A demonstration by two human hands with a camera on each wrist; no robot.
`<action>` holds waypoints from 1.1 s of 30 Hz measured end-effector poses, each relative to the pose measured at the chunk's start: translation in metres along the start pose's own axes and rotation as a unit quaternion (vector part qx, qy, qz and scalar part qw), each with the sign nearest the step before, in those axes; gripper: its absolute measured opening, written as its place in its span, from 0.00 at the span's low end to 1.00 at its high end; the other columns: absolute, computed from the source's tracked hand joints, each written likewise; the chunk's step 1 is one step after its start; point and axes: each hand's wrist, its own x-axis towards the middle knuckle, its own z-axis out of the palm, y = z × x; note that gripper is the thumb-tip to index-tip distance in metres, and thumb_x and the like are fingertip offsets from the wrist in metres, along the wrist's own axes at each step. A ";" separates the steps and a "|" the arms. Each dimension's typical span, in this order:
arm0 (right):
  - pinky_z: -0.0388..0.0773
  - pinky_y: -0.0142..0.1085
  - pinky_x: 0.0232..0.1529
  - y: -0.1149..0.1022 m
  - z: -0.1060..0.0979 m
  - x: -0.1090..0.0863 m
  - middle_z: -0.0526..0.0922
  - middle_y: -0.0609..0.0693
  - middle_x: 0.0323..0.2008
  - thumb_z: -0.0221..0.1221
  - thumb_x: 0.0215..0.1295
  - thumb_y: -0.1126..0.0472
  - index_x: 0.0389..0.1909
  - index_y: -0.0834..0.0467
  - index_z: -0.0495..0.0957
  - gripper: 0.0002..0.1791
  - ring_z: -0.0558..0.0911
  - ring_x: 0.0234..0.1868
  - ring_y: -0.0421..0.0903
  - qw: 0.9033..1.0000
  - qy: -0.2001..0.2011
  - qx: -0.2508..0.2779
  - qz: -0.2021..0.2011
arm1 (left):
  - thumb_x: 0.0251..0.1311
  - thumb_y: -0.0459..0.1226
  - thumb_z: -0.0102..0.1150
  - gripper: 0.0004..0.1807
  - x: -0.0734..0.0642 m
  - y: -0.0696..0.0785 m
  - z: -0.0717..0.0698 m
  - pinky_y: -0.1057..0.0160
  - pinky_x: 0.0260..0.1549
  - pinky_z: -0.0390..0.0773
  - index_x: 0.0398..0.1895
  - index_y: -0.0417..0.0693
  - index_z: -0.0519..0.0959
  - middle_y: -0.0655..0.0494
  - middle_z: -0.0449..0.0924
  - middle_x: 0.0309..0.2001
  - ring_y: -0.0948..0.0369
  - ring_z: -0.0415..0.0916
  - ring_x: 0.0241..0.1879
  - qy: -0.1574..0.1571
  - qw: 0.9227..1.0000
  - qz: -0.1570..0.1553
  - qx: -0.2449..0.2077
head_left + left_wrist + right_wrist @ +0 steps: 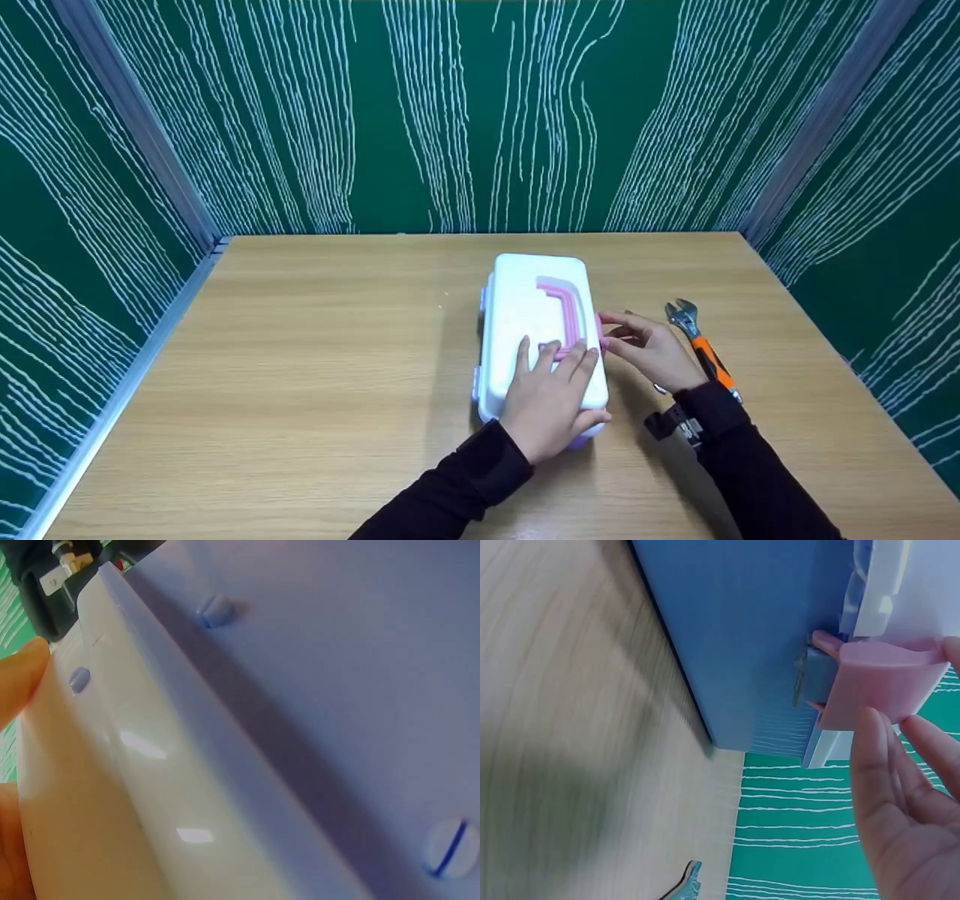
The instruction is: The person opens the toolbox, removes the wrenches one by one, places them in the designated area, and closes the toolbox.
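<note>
A white box (521,307) with a closed lid and a pink handle (567,311) folded into it stands on the table. My left hand (547,401) rests on the near part of the lid, fingers spread and straight, some fingertips over the handle. At the box's right side, my right hand (651,352) holds a pink latch (885,682) between thumb and fingers. In the right wrist view the latch sticks out from the box wall, tilted away from it. The left wrist view shows the box end close up, with part of my left hand (16,686) at its edge.
An adjustable wrench (712,360) with an orange and black handle lies just right of my right hand. A small shiny metal end (659,388) shows beside my right wrist, mostly hidden. Green walls with white lines (480,112) enclose the wooden table (322,360).
</note>
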 end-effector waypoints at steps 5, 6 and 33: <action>0.76 0.33 0.47 -0.002 0.000 0.001 0.77 0.52 0.52 0.61 0.58 0.55 0.56 0.54 0.74 0.23 0.79 0.45 0.47 1.000 -0.012 -0.021 -0.001 | 0.54 0.69 0.35 0.43 0.000 0.000 0.000 0.40 0.62 0.53 0.68 0.56 0.59 0.61 0.62 0.66 0.54 0.61 0.63 -0.003 1.000 -0.003 -0.001; 0.77 0.35 0.47 -0.002 0.000 0.002 0.77 0.52 0.52 0.61 0.59 0.56 0.56 0.54 0.74 0.23 0.79 0.45 0.48 0.999 -0.016 -0.029 0.002 | 0.54 0.69 0.35 0.43 0.000 0.000 0.000 0.40 0.62 0.53 0.68 0.56 0.59 0.61 0.62 0.66 0.54 0.61 0.63 -0.003 1.000 -0.003 -0.001; 0.75 0.35 0.50 0.001 0.013 0.000 0.68 0.63 0.58 0.57 0.61 0.63 0.60 0.65 0.65 0.27 0.73 0.56 0.60 0.992 -0.044 0.086 0.077 | 0.55 0.69 0.33 0.42 0.000 0.001 0.001 0.40 0.61 0.54 0.68 0.56 0.60 0.60 0.63 0.66 0.54 0.63 0.62 0.008 1.000 0.001 0.001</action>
